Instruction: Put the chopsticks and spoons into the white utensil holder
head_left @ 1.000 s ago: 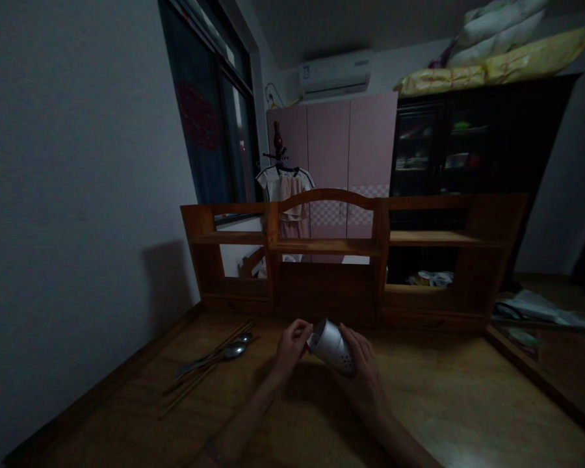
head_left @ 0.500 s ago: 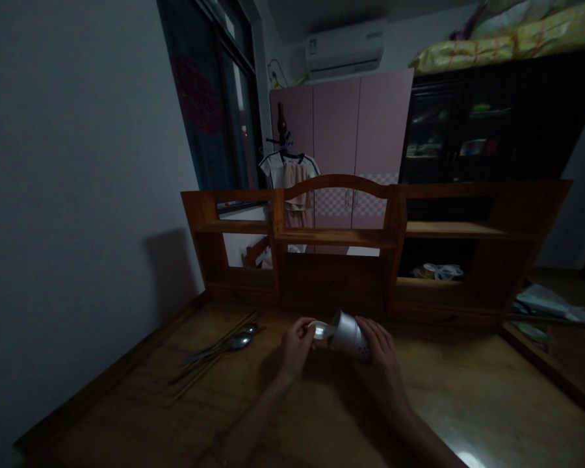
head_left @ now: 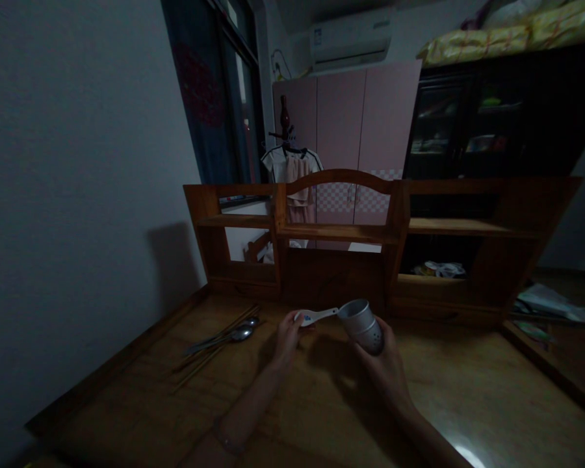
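My right hand (head_left: 387, 364) is wrapped round a silver perforated metal cup (head_left: 363, 325), tilted with its mouth toward the left. My left hand (head_left: 288, 335) pinches the bowl end of a white ceramic spoon (head_left: 316, 316); the spoon's handle end reaches the cup's rim. Both hands hover over the wooden desk (head_left: 322, 403), just in front of the wooden shelf unit (head_left: 341, 234).
Metal spoons (head_left: 234, 335) and wooden chopsticks (head_left: 209, 361) lie on the desk to the left of my hands. A grey wall runs along the left. Behind the shelf stand a pink wardrobe (head_left: 365, 123) and a dark cabinet (head_left: 492, 117). The room is dim.
The white spoon has come out of the cup toward the left in my left hand. The cup has shifted right and turned more upright. The camera has tilted down slightly.
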A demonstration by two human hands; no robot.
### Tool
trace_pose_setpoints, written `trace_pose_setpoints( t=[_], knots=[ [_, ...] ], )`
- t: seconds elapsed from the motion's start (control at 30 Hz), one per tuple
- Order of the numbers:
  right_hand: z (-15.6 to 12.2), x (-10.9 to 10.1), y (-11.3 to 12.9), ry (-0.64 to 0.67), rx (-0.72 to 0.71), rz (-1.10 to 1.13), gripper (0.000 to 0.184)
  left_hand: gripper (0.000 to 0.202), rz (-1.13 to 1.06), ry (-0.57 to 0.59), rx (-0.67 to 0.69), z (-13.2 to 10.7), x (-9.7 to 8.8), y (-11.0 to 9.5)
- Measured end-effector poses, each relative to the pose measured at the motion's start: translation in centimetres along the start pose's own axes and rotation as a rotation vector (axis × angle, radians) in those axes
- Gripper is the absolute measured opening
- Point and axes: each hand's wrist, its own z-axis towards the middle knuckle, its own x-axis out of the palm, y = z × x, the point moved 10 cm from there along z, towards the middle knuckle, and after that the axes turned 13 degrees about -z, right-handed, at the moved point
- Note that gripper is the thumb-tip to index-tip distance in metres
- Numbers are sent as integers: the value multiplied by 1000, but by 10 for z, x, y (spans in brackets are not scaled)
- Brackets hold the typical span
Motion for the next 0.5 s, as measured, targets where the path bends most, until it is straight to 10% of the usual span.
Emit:
trace_pose_setpoints(
  t=[0.5],
  knots=[
    [-7, 1, 23, 4, -163, -6, 67, 41, 3, -25, 27, 8, -9, -6]
  ],
)
